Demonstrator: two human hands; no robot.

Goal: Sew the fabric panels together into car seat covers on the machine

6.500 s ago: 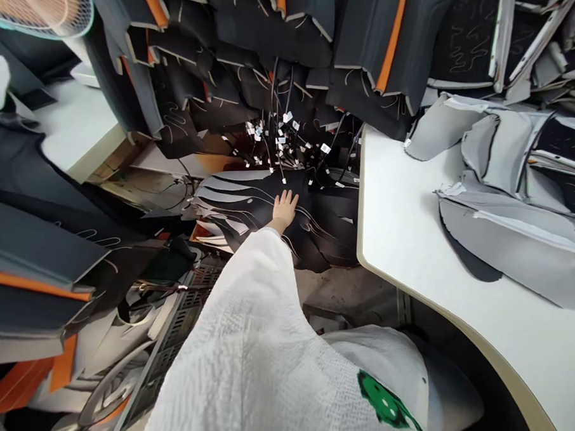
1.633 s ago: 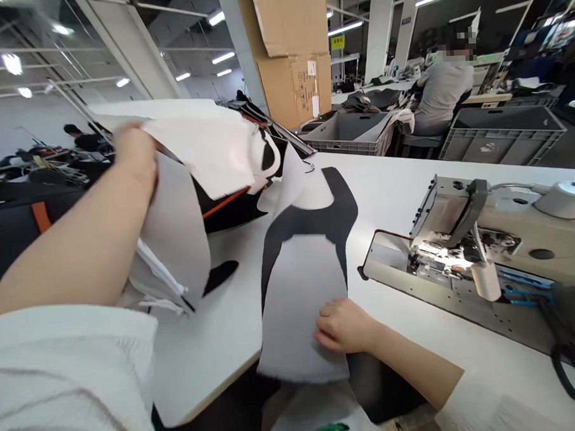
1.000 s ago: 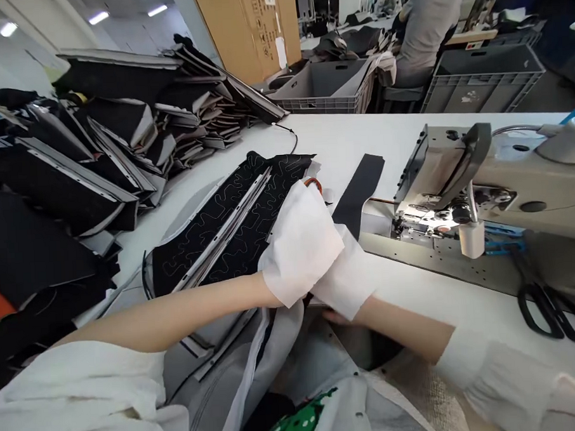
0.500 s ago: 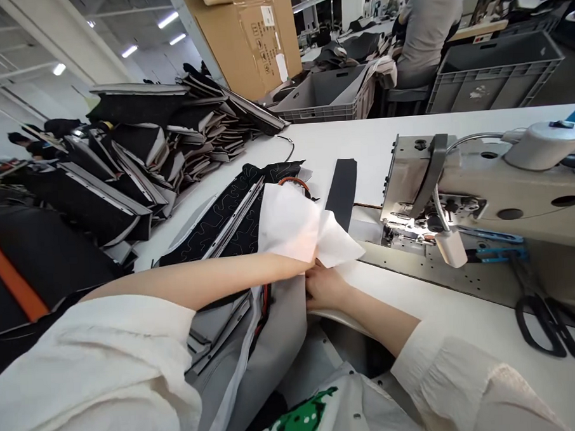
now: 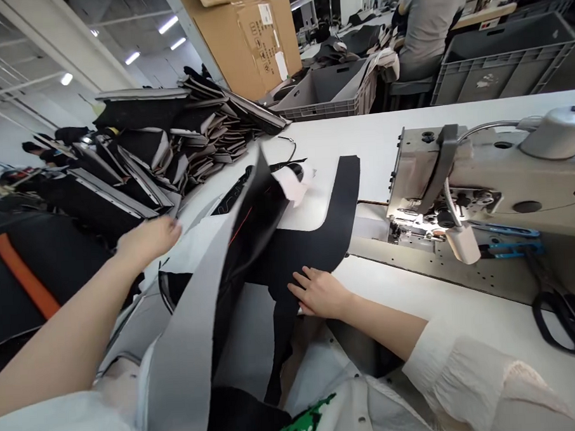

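Observation:
My right hand (image 5: 322, 294) lies palm down with its fingers apart on a flat, curved black fabric piece (image 5: 347, 203). Left of it, a large panel with a grey backing (image 5: 190, 334) and a glossy black side (image 5: 250, 233) stands raised and folded, with a thin red line on the black. Beyond the panel, my left hand (image 5: 148, 242) is lifted with its fingers closed, near a white sheet (image 5: 198, 241); what they hold, if anything, is hidden. A blurred white scrap (image 5: 293, 185) shows behind the panel's upper edge. Part of a black quilted piece (image 5: 232, 195) lies behind.
A sewing machine (image 5: 462, 189) with its lamp lit stands at right, near black-handled scissors (image 5: 559, 321) and a blue tool (image 5: 510, 239). Stacked dark panels (image 5: 164, 129) fill the back left. Behind the table are a cardboard box (image 5: 249, 45), grey crates (image 5: 500, 60) and a seated person (image 5: 431, 25).
My hands have parted. My left hand has swung left, and the panel now stands folded up. My right hand has flattened onto the black piece, more of which shows.

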